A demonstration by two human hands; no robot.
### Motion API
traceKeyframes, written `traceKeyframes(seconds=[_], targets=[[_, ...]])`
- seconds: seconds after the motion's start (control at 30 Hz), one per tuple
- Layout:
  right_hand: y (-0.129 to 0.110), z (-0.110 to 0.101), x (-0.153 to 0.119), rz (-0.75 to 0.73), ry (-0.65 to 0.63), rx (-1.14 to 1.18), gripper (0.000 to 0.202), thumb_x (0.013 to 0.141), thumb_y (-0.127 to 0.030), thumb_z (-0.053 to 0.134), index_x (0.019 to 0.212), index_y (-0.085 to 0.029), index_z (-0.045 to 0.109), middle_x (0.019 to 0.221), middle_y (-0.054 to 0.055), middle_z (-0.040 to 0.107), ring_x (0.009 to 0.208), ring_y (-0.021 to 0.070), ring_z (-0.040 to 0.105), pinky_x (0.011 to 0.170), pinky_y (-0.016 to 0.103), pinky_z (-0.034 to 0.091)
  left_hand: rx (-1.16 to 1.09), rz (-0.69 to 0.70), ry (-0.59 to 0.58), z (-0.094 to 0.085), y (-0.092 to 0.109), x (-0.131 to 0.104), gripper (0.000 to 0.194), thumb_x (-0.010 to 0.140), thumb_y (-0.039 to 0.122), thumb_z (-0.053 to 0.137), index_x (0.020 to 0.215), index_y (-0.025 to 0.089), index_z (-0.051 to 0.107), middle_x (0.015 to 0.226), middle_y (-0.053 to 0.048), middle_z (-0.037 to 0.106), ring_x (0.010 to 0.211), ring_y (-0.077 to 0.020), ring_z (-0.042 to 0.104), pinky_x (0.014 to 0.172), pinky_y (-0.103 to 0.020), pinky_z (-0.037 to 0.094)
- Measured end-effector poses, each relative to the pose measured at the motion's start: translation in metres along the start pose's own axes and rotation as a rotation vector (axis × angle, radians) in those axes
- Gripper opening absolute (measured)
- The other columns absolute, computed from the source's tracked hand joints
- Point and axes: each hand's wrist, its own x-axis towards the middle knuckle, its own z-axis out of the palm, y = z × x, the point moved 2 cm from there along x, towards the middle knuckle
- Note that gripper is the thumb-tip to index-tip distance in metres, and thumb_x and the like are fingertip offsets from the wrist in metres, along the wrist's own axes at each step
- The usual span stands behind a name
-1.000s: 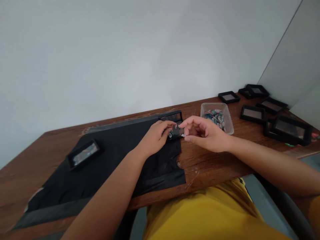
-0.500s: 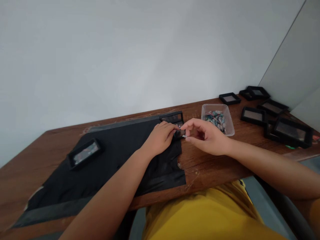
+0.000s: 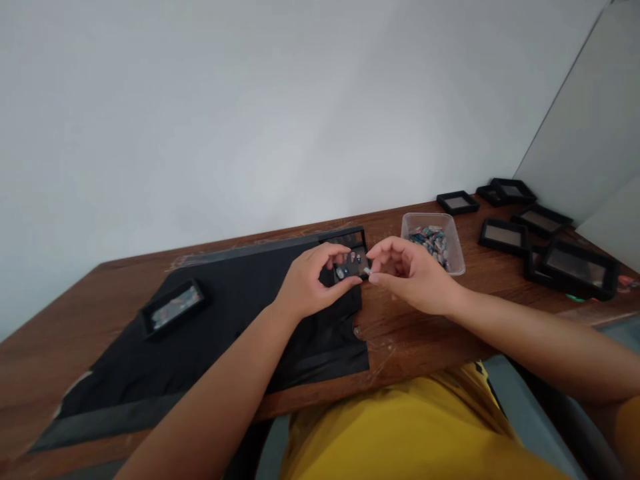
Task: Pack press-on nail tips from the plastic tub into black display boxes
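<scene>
A small black display box (image 3: 363, 241) lies open on the black cloth (image 3: 235, 287), its windowed lid raised at the back. Inside it sit several small shiny false nails (image 3: 343, 273), pinkish and blue-grey. My left hand (image 3: 313, 280) curves over the box's left side, thumb and fingers apart with nothing between them. At the box's right edge, my right hand (image 3: 413, 275) pinches a tiny whitish piece (image 3: 367, 271), which looks like a false nail, between thumb and fingertips. Just behind my right hand stands a clear plastic tub (image 3: 455, 247) of mixed false nails (image 3: 431, 241).
Another black box (image 3: 175, 310) with nails behind its window rests on the cloth at left. Several black boxes (image 3: 503, 233) lie at the right, some stacked (image 3: 580, 263). A pale wall (image 3: 300, 120) rises behind the wooden table (image 3: 410, 340).
My left hand's fingers have spread from being close together at the box, uncovering the nails inside. My right hand stays beside the box, still pinching the whitish piece.
</scene>
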Motion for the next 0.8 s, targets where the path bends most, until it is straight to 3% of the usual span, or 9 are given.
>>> traceKeyframes(seconds=[0.07, 0.23, 0.53, 0.63, 0.8], targets=[[0.004, 0.004, -0.001, 0.11, -0.035, 0.15, 0.035, 0.076, -0.027, 0.078, 0.102, -0.021, 0.056, 0.083, -0.004, 0.063, 0.061, 0.0082, 0.054, 0.05, 0.02, 0.052, -0.02, 0.085, 0.109, 0.002, 0.009, 0.0, 0.042, 0.087, 0.055, 0.074, 0.107, 0.019, 0.063, 0.084, -0.002, 0.071, 0.068, -0.0158, 0.063, 0.065, -0.029, 0.053], [0.017, 0.009, 0.001, 0.273, -0.015, 0.32, 0.047, 0.065, -0.026, 0.09, 0.099, -0.02, 0.058, 0.077, -0.005, 0.068, 0.062, 0.0086, 0.061, 0.048, 0.018, 0.056, -0.005, 0.229, 0.287, 0.012, 0.023, -0.002, 0.028, 0.09, 0.046, 0.074, 0.095, 0.021, 0.063, 0.088, -0.005, 0.076, 0.08, -0.0186, 0.073, 0.074, -0.031, 0.059], [0.02, 0.012, 0.004, 0.27, 0.05, 0.378, 0.05, 0.06, -0.028, 0.095, 0.095, -0.019, 0.061, 0.074, -0.007, 0.068, 0.057, 0.0065, 0.059, 0.047, 0.016, 0.055, -0.043, 0.298, 0.349, 0.006, 0.031, 0.002, 0.017, 0.088, 0.028, 0.079, 0.094, 0.02, 0.066, 0.083, -0.005, 0.075, 0.076, -0.0173, 0.071, 0.071, -0.03, 0.059], [0.02, 0.016, 0.004, 0.257, 0.045, 0.381, 0.047, 0.064, -0.031, 0.093, 0.096, -0.02, 0.061, 0.076, -0.007, 0.067, 0.05, 0.004, 0.054, 0.045, 0.017, 0.054, -0.082, 0.277, 0.355, 0.005, 0.032, 0.002, 0.015, 0.086, 0.02, 0.079, 0.093, 0.02, 0.066, 0.083, -0.004, 0.075, 0.077, -0.0171, 0.071, 0.072, -0.031, 0.059], [0.022, 0.019, -0.002, 0.334, 0.016, 0.389, 0.046, 0.072, -0.037, 0.088, 0.102, -0.021, 0.057, 0.085, -0.006, 0.067, 0.049, 0.0036, 0.052, 0.047, 0.019, 0.055, -0.115, 0.242, 0.32, 0.001, 0.032, 0.002, 0.013, 0.087, 0.022, 0.077, 0.095, 0.021, 0.068, 0.08, -0.002, 0.075, 0.071, -0.0156, 0.069, 0.069, -0.03, 0.057]])
